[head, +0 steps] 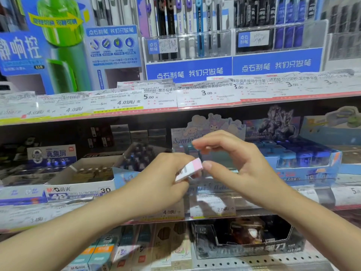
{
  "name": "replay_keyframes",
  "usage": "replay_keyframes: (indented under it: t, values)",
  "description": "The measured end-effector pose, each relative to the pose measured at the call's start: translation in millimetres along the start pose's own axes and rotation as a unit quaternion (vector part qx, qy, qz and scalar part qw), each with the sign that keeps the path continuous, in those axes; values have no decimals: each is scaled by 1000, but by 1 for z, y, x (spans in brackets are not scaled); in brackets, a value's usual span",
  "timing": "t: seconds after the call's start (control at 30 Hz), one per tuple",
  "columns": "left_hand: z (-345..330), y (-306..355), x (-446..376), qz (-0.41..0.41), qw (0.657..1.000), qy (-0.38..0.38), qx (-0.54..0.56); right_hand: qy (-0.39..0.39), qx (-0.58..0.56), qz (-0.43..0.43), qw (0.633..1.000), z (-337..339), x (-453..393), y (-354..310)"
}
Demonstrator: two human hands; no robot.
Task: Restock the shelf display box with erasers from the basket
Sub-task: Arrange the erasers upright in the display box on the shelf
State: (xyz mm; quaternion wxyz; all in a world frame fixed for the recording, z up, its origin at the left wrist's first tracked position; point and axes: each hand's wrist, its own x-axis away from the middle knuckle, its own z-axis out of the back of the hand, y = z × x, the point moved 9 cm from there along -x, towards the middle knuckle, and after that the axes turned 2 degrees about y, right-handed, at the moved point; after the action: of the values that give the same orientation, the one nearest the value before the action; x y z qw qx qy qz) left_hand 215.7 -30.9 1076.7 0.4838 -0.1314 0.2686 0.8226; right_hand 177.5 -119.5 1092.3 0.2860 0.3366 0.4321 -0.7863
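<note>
My left hand (164,178) grips a pink-and-white wrapped eraser (190,169) in front of the middle shelf. My right hand (234,163) hovers just to its right, fingers curled and apart, thumb tip almost touching the eraser's pink end. Behind both hands stands a pastel cartoon display box (211,130), its contents mostly hidden by my hands. The basket is not in view.
A white eraser box (82,178) sits to the left on the same shelf, a blue display box (304,157) to the right. Price labels (205,94) line the shelf edges. Pen racks (187,36) fill the upper shelf; a dark box (248,239) sits below.
</note>
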Motion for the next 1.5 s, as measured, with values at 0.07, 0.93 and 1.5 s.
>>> replay_keyframes:
  t: [0.07, 0.93, 1.5]
  values:
    - [-5, -3, 1, 36, 997, -21, 67, -21, 0, 16, 1000, -3, -2, -8]
    - [-11, -35, 12, 238, 879, 90, 402, 61, -157, -145, 975, 9, -2, 30]
    - [-9, -25, -6, 59, 970, -47, -232, -62, 275, -154, 947, 37, -38, 76]
